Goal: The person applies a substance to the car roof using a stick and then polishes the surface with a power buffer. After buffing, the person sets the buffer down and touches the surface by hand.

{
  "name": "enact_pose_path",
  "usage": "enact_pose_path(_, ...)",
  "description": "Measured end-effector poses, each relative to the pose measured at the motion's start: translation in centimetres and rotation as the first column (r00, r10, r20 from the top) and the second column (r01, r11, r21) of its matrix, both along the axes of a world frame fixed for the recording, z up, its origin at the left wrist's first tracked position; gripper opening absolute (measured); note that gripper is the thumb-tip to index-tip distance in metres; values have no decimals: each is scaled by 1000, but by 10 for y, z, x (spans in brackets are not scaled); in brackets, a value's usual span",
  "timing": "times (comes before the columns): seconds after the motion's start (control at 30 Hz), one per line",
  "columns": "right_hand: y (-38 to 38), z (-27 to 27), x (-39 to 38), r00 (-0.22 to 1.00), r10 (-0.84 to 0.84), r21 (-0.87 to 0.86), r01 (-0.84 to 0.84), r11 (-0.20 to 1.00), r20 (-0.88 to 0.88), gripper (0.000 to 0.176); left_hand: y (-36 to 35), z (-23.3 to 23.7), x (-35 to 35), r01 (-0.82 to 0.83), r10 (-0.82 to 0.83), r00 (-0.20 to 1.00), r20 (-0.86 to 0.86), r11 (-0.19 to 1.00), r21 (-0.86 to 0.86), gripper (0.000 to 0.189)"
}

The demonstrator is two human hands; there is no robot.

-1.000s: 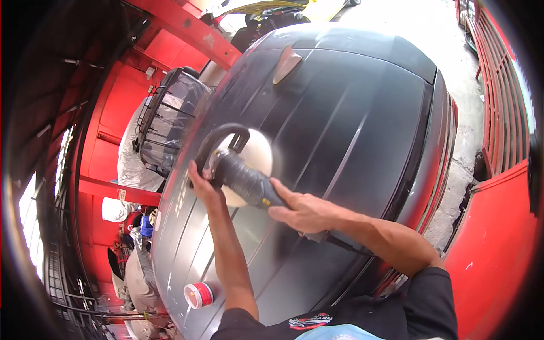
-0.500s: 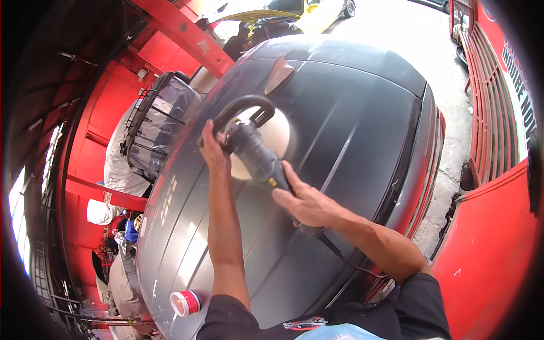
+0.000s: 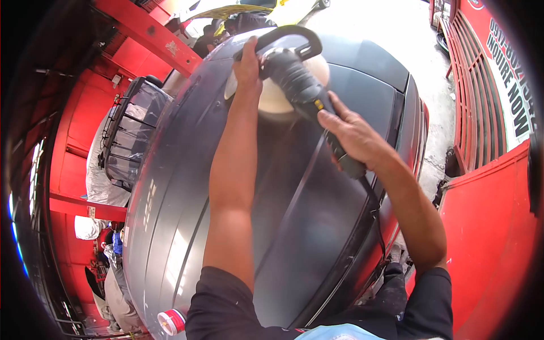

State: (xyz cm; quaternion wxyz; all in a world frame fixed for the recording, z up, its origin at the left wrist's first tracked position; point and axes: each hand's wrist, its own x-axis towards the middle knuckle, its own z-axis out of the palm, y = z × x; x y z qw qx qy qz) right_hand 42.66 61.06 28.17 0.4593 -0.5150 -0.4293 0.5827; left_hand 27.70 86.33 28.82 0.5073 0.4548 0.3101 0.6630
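Observation:
Both my hands hold a black car polisher over the far part of a dark grey car roof. My left hand is wrapped round one end of its looped front handle. Farther back, my right hand grips the polisher's body near the cord end. A round cream polishing pad under the machine's head lies against the roof, partly covered by the tool and my left hand. The black cord hangs from the rear, down the roof's right side.
A red and white tub stands on the roof at lower left, beside my sleeve. A red post crosses at upper left. Beyond it are people and a yellow car. A red gate runs along the right.
The polisher and both hands have moved farther across the roof, away from me. My arms are stretched out more. The roof fin seen before is no longer plainly visible.

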Motion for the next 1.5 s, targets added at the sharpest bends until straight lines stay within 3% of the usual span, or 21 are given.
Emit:
enact_pose_path(0.2,-9,1,28,997,-79,-20,79,997,13,79,-2,2,36,107,-110,989,-102,993,-42,28)
enact_pose_path(0.33,-22,-12,6,999,50,31,-50,998,18,80,-4,-14,-22,130,-135,988,-76,989,-63,34)
enact_pose_path(0.37,-27,-17,-2,990,93,47,-98,994,103,81,-27,-11,-36,24,-30,996,-80,997,-73,36)
enact_pose_path(0.4,-37,-15,-9,978,152,36,-159,987,145,82,-66,0,-48,28,-32,998,-62,997,-67,35)
enact_pose_path(0.43,-46,-13,-17,960,211,25,-219,975,187,82,-85,-2,-70,-132,122,989,-88,984,-124,35)
enact_pose_path(0.5,-68,-12,-29,918,350,15,-359,933,189,83,-125,-4,-109,-249,241,967,-86,963,-100,24)
enact_pose_path(0.57,-88,-15,-40,881,445,62,-459,886,160,84,-172,-6,-150,-238,234,971,-50,966,-98,23)
enact_pose_path(0.7,-124,-13,-67,811,556,123,-579,806,181,88,-244,-7,-188,-420,425,905,36,902,-98,34)
enact_pose_path(0.83,-152,-21,-95,784,602,89,-618,781,153,97,-280,3,-195,-447,446,894,-39,892,-58,37)
enact_pose_path(0.93,-150,-14,-90,805,554,71,-578,813,210,103,-268,4,-186,-417,415,909,-46,904,-91,38)
enact_pose_path(0.97,-145,-10,-87,830,518,50,-537,842,207,106,-256,-9,-204,-394,369,907,-205,914,-100,38)
enact_pose_path(1.0,-133,14,-75,819,547,-156,-525,836,172,106,-254,-3,-180,-433,402,787,-467,900,45,60)
enact_pose_path(1.07,-118,-8,-70,895,380,-11,-388,921,232,107,-275,-23,-188,-419,354,678,-644,906,56,73)
enact_pose_path(1.1,-110,-14,-65,920,322,19,-334,942,223,107,-283,-50,-205,-412,378,694,-613,907,92,66)
enact_pose_path(1.13,-95,-4,-53,939,308,-46,-304,951,155,108,-301,-66,-227,-431,386,591,-709,893,127,64)
enact_pose_path(1.17,-83,3,-42,946,254,-8,-258,966,200,109,-319,-79,-243,-441,385,476,-791,882,164,63)
enact_pose_path(1.23,-59,14,-32,969,145,6,-149,989,198,110,-375,-52,-237,-492,361,175,-916,838,236,64)
enact_pose_path(1.37,1,5,-11,970,-26,2,26,1000,243,115,-444,-73,-275,-629,264,-110,-958,728,272,77)
enact_pose_path(1.4,16,2,-5,967,-12,-1,13,1000,254,115,-464,-86,-286,-642,260,-103,-960,720,263,77)
enact_pose_path(1.47,48,3,9,968,-137,31,134,991,212,113,-488,-109,-303,-688,137,-285,-949,660,302,78)
enact_pose_path(1.5,61,4,13,965,-124,30,120,992,231,113,-486,-105,-300,-702,131,-269,-954,652,287,78)
